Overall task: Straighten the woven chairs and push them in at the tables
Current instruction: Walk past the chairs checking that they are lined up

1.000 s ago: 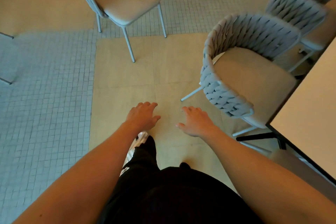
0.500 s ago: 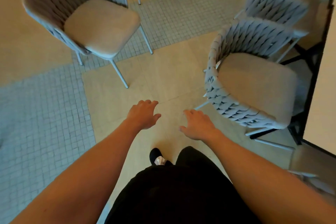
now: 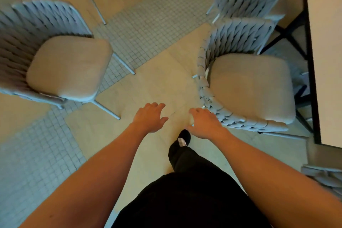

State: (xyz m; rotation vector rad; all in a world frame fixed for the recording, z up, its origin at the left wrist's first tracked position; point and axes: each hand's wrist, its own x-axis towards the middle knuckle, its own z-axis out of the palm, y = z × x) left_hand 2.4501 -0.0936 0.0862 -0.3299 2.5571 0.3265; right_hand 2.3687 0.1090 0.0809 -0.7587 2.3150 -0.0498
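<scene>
Both hands outstretched and holding nothing, left hand (image 3: pixel 150 118) and right hand (image 3: pixel 204 123) with fingers loosely spread over tan floor slabs (image 3: pixel 162 83) edged by grey mosaic tile (image 3: pixel 148 29). Woven chairs: one (image 3: pixel 246 87) beside the right-side table (image 3: pixel 327 51), another (image 3: pixel 55 61) standing left, well apart.
</scene>
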